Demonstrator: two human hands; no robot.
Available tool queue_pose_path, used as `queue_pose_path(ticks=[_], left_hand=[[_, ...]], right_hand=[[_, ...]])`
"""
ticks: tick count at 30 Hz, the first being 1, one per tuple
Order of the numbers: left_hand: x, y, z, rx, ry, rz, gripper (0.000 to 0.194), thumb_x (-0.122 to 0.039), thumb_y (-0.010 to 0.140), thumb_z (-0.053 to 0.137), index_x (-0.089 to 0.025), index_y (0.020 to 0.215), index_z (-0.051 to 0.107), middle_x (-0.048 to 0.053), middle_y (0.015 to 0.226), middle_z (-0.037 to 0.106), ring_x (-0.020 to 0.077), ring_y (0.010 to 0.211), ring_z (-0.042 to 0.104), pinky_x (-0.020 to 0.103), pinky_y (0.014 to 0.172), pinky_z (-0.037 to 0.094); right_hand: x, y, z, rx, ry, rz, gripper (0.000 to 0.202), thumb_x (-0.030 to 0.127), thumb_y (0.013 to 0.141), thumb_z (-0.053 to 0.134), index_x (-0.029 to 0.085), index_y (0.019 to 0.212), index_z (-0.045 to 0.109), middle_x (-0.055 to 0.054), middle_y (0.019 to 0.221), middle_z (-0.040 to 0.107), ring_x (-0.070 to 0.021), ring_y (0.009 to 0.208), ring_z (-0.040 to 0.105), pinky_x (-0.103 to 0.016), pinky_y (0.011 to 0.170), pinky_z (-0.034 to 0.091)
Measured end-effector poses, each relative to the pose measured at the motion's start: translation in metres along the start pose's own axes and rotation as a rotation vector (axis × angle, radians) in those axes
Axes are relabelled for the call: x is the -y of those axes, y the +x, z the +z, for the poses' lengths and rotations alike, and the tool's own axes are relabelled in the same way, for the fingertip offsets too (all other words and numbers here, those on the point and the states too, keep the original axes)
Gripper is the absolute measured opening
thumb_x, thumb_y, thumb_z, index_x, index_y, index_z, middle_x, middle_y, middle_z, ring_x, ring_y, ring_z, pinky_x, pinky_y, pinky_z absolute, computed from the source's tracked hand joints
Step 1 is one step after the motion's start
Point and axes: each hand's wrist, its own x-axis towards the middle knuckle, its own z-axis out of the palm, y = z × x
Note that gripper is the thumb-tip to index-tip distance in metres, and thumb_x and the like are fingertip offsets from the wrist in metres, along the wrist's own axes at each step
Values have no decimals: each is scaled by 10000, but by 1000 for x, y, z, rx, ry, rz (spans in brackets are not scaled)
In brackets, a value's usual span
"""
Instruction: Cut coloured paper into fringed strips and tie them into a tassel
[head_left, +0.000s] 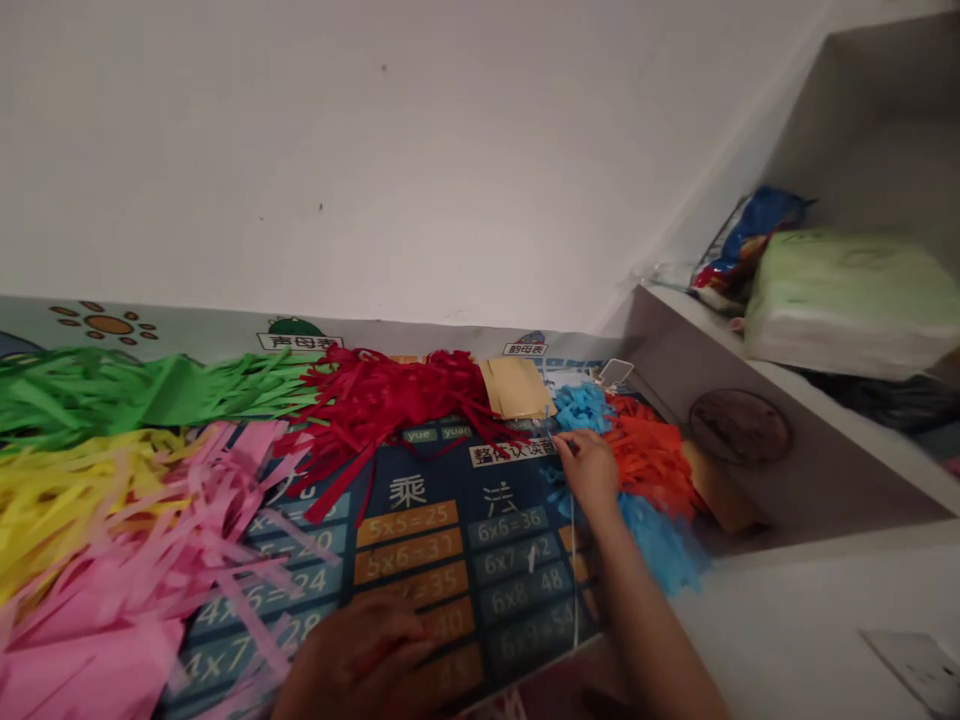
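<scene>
My right hand (pixel 589 470) reaches to the far right of the table mat, its thumb and fingers pinched together. A thin white string (pixel 575 590) runs from that hand down toward the near edge. Blue paper strips (pixel 583 406) and orange paper strips (pixel 649 450) lie close around it. Just beyond the fingertips is a stack of tan paper pieces (pixel 517 388). My left hand (pixel 356 650) hovers low over the near middle of the mat, dark and blurred. Its fingers look bent, and something reddish shows beside them, too unclear to name.
Fringed paper strips cover the left and back: green (pixel 150 390), yellow (pixel 67 500), pink (pixel 142 560) and red (pixel 405 395). Beneath is a printed times-table mat (pixel 510 600). A white wall rises behind. On the right, a shelf (pixel 720 350) holds a tissue pack (pixel 855 300).
</scene>
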Motion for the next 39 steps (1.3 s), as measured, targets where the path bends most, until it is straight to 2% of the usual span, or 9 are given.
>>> queue_pose_path(ticks=[2, 5, 9, 14, 18, 23, 26, 30, 39], left_hand=[[-4, 0, 5, 52, -82, -44, 125, -339, 763, 674, -277, 683, 747, -18, 717, 741, 159, 657, 694, 178, 596, 546], [-5, -2, 9, 49, -210, -177, 122, -344, 736, 694, -255, 672, 748, 11, 751, 742, 188, 729, 696, 208, 665, 549], [-3, -4, 2, -17, -375, -427, 163, -383, 671, 734, -221, 680, 730, 24, 735, 731, 204, 685, 679, 234, 615, 537], [-11, -1, -3, -83, -583, -626, 280, -436, 560, 773, -205, 705, 710, -12, 622, 678, 177, 569, 616, 239, 527, 499], [-12, -2, -4, -105, -632, -620, 267, -391, 524, 807, -196, 687, 728, -1, 683, 705, 172, 636, 627, 227, 590, 500], [-6, -9, 0, -148, -917, -682, 307, -352, 555, 852, -174, 753, 699, 7, 700, 709, 136, 604, 627, 201, 566, 473], [-9, -9, 5, -131, -1118, -729, 336, -324, 546, 877, -161, 729, 648, 8, 642, 695, 113, 518, 602, 187, 510, 441], [-16, -7, 5, -158, -1169, -765, 365, -292, 495, 902, -149, 698, 635, 17, 600, 693, 119, 519, 615, 189, 526, 453], [-8, -9, -1, -159, -1127, -772, 406, -323, 456, 913, -147, 678, 623, 7, 558, 673, 108, 486, 592, 192, 519, 456]], right_hand=[[-13, 29, 7, 61, -125, 53, 197, 289, 825, 602, 143, 848, 732, -167, 971, 698, -284, 997, 626, -381, 877, 442], [-21, 43, 15, 178, -247, 86, 122, 240, 761, 673, 144, 711, 730, -162, 837, 720, -299, 926, 657, -372, 816, 444], [-29, 33, 5, 237, -293, 102, 196, 307, 843, 604, 214, 757, 754, -93, 796, 741, -253, 854, 675, -329, 762, 442], [-26, 22, -11, 173, -223, 88, 292, 370, 931, 476, 262, 998, 738, -76, 1086, 716, -258, 1064, 611, -349, 847, 418], [-15, 20, -25, 199, -138, 133, 223, 267, 859, 558, 181, 836, 762, -148, 804, 730, -320, 866, 663, -392, 765, 429], [31, -35, -40, 289, 172, 56, 308, 381, 889, 488, 207, 853, 739, -84, 785, 721, -251, 775, 658, -332, 688, 467], [75, -99, -32, 465, 381, -16, 367, 445, 879, 466, 216, 727, 709, -13, 587, 645, -180, 570, 598, -263, 533, 432], [116, -156, -20, 563, 690, -106, 375, 415, 860, 457, 193, 582, 575, 8, 576, 573, -138, 585, 527, -238, 559, 364], [129, -155, -18, 720, 767, -147, 293, 303, 812, 439, 187, 543, 448, 26, 574, 490, -117, 591, 459, -246, 581, 300]])
